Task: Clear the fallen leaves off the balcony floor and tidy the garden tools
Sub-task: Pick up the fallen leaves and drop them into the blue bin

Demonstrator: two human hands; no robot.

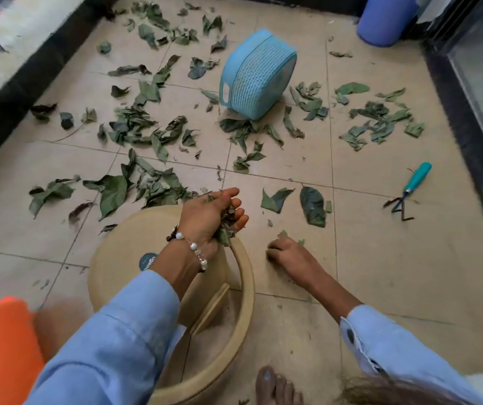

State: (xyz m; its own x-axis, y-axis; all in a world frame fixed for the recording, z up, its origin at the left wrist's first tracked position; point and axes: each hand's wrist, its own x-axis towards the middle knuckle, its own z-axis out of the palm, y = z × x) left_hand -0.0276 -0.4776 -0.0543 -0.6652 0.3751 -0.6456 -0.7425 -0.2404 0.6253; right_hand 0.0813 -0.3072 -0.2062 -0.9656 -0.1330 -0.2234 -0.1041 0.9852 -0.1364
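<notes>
Foot (275, 385) is showing bare at the near edge, beside the beige pot (243, 290), which is lying tipped on the floor tiles (380, 258). Left hand (214, 214) is clutching a bunch of leaves, fingers curled round it, just over the pot rim. Right hand (285, 254) is pressing on the tile with fingers curled over 1 or 2 leaf scraps (284, 234); whether it is pinching them, I cannot tell. Judgement: the bunch is wanting emptying well inside a container, not at the rim, before regrasping. Scattered leaves (147, 127) are covering the middle floor around the overturned blue basket (256, 76). Hand rake (409, 190) is lying untouched far right.
</notes>
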